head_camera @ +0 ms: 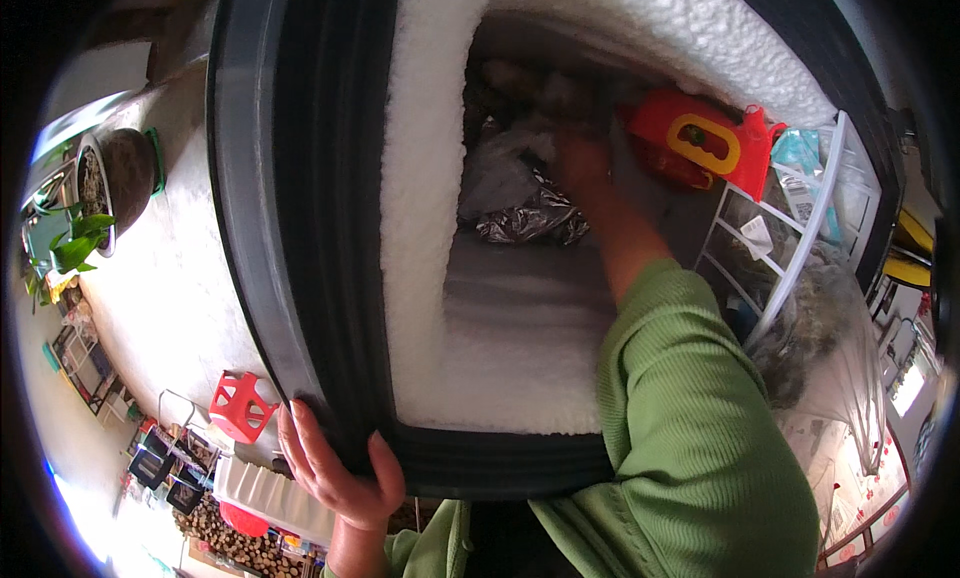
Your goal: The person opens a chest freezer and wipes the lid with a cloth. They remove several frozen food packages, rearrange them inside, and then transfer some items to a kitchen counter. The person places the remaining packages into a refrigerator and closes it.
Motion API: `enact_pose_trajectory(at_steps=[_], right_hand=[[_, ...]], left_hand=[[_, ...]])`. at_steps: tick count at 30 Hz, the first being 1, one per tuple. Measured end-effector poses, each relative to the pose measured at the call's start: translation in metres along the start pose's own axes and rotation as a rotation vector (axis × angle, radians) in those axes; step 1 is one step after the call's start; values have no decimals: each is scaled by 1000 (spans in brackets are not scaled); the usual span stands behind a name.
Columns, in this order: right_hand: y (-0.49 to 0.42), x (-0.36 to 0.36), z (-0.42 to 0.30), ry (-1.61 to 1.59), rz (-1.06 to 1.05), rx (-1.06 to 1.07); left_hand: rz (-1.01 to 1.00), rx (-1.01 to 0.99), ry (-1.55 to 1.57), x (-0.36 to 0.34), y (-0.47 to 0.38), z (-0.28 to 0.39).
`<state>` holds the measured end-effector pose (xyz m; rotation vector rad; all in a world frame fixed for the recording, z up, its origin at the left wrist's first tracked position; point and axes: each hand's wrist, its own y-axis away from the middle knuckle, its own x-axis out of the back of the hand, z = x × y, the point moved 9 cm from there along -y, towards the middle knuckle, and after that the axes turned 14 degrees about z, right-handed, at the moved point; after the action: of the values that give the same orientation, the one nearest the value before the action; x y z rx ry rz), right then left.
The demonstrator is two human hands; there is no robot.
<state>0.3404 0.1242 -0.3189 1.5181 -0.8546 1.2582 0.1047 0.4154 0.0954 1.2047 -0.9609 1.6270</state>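
My left hand [337,465] rests on the near left corner of the dark rim [330,278] of a chest freezer, holding nothing. My right hand [581,161] reaches deep inside, at a clear plastic bag [502,173] and a crumpled silver foil-like bag [532,218]; shadow hides its fingers. Thick white frost [420,203] coats the inner walls. Right of this hand lies a red bag with a yellow handle [705,146], partly over a white wire basket [802,225]. Dim packages [525,82] lie at the far end of the freezer.
In the basket is a blue-and-clear packet [802,173]; a large clear plastic bag [817,330] bulges beside it. Left of the freezer, on the floor, stand a red plastic stool [241,407] and a potted plant [127,180]. Cut logs [240,544] are stacked at lower left.
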Motion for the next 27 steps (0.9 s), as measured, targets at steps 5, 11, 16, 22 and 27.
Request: enact_pose_trajectory(at_steps=[5,11,16,22,27], right_hand=[[14,-11,-11,-63,-129,-101],[9,4,1,-152,-30,-134],[-28,19,29,-318,71,-149],[-66,1,44,-617,126,-272],[-55,12,34,-711,229,-252]], left_hand=[[14,12,12,0,2,-2],[-11,6,-6,2,2,-2],[-17,3,-3,2,3,-1],[-42,42,9,3,8,-5],[-29,117,74,3,9,-10]])
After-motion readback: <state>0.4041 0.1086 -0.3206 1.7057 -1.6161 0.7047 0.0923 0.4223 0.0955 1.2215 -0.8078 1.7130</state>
